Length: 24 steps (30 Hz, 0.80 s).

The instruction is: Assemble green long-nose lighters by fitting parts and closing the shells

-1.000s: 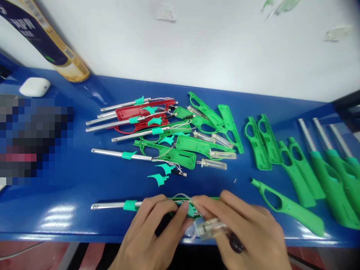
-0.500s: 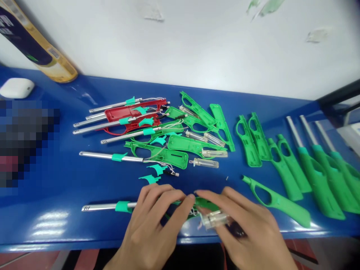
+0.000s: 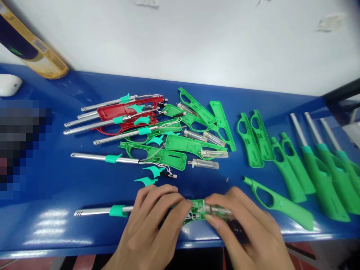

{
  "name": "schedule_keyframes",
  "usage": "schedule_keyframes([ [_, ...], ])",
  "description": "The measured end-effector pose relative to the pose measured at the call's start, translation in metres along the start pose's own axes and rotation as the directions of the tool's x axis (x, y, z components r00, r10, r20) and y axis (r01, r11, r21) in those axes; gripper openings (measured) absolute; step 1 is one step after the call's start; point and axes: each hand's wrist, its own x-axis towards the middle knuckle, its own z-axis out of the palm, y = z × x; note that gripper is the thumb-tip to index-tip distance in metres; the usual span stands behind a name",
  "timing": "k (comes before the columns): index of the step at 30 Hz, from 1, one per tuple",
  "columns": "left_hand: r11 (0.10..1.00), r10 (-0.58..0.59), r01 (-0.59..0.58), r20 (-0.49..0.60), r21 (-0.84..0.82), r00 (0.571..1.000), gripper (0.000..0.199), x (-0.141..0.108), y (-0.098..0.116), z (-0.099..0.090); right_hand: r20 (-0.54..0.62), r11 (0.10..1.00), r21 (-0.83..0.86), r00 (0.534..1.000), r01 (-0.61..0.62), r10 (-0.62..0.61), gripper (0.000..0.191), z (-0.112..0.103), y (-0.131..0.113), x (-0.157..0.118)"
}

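At the table's front edge lies a green lighter half-shell (image 3: 197,203), its hollow inside facing up. A metal tube (image 3: 91,212) with a teal collar (image 3: 118,210) runs leftward from it. My left hand (image 3: 153,225) is closed over the shell's left part, thumb and fingertips pressing near the small parts inside; the palm hides the trigger area. Between the thumb and fingers of my right hand (image 3: 247,225) is a clear fuel tank (image 3: 219,211), lying over the shell's right part. Beyond my right hand rests a green shell half (image 3: 281,204), outside up.
Loose green shells (image 3: 176,159), red shells (image 3: 120,108), metal tubes (image 3: 104,157), teal triggers (image 3: 146,181) and clear tanks (image 3: 205,164) lie farther back. Assembled lighters (image 3: 323,183) stand in a row at right. A yellow bottle (image 3: 52,63) is at the back left.
My right hand has turned the clear tank from a tilt to nearly level and brought it over the shell. My left hand stays on the shell. The view has shifted slightly.
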Motion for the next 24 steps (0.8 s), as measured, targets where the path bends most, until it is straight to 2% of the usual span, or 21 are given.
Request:
schedule_keyframes([
  [13,0.999,0.023,-0.022,0.031,-0.039,0.999,0.032,-0.011,-0.005,0.003,0.032,1.000,-0.013,0.999,0.020,-0.020,0.011,0.002,-0.001,0.002],
  [17,0.999,0.015,-0.015,-0.005,-0.031,1.000,0.031,-0.009,-0.003,0.003,0.031,0.999,-0.028,0.999,0.041,-0.040,0.011,0.003,-0.001,0.001],
  [24,0.999,0.015,-0.016,-0.004,-0.047,1.000,0.029,-0.007,-0.001,0.003,0.071,0.998,-0.040,0.996,0.055,-0.052,0.014,0.004,0.001,0.000],
])
